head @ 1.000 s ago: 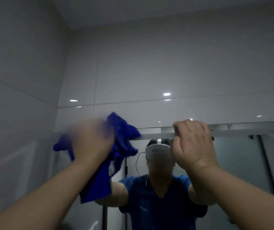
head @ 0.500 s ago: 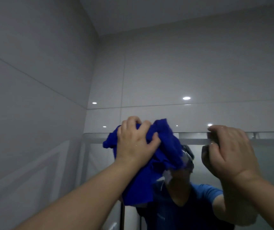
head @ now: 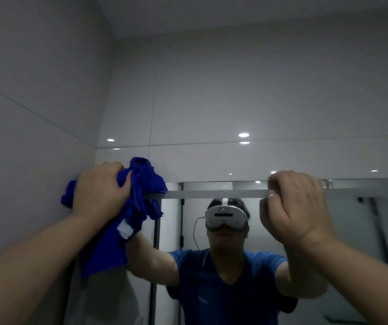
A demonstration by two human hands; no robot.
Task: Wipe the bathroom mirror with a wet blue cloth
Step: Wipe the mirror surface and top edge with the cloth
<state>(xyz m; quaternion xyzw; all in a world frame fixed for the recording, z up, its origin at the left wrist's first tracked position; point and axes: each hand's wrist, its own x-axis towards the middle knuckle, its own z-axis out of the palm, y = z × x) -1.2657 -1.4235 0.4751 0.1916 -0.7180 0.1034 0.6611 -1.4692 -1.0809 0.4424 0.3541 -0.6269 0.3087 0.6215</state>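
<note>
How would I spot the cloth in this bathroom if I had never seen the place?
Find the mirror on the tiled wall and follow its top edge to the upper left corner, by the side wall. There the left hand presses a bunched blue cloth against the glass, one end hanging down. It is the only vivid blue fabric up there, and a small white tag shows on it.

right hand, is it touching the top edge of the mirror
Touching. The head view shows the right hand with fingers curled over the mirror top edge, no gap visible.

Glossy grey tiles [head: 258, 90] are seen on the walls, and ceiling-light glints [head: 244, 135] are reflected in them below a white ceiling [head: 235, 12].
</note>
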